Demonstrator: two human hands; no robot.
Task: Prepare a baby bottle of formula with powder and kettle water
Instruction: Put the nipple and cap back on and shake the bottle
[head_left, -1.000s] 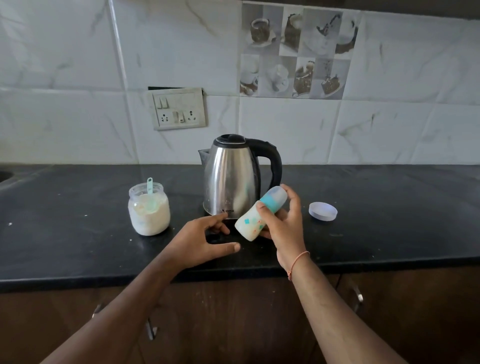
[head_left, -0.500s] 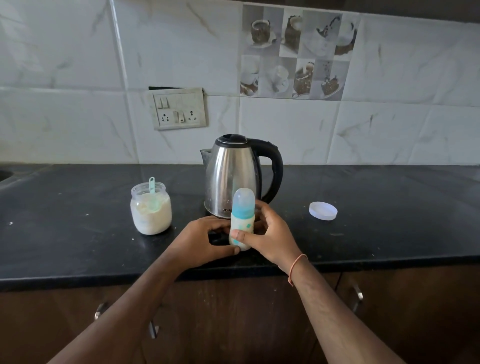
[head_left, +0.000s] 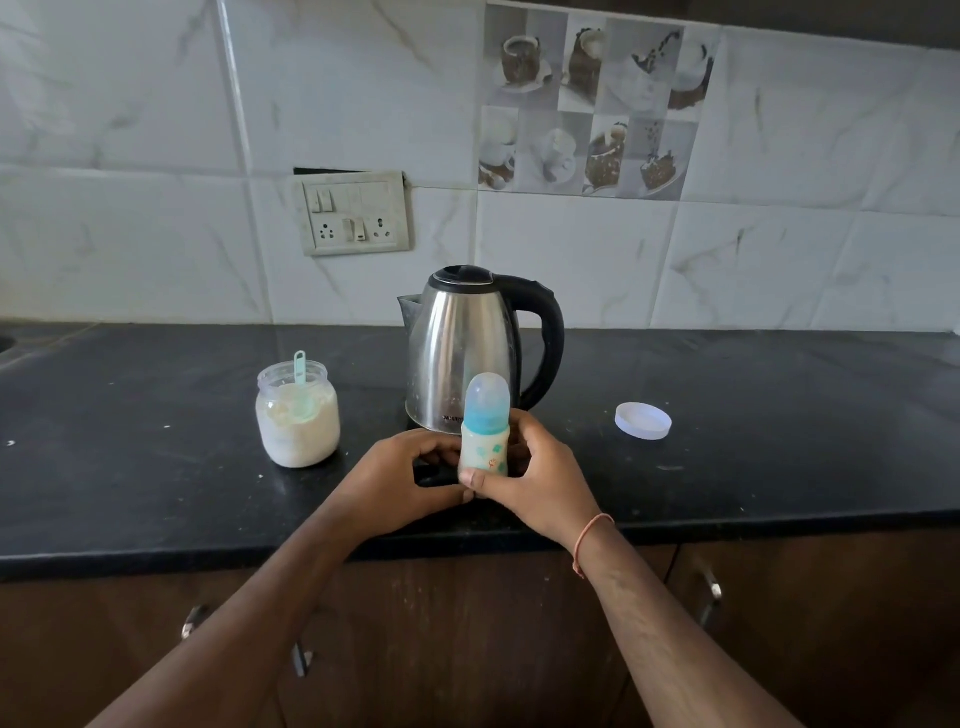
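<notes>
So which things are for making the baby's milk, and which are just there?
For the milk: bottle, kettle, powder jar, scoop, jar lid.

Just there: wall switches, cup-picture tiles, cupboard handles.

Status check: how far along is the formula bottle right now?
Done: the powder jar is open, scoop in it, its lid lying on the counter. In hand: the baby bottle stands upright, capped, before the kettle, gripped by the right hand, left hand at its base. Whether it holds formula is unclear. If empty: uncap, scoop, pour, close.
</notes>
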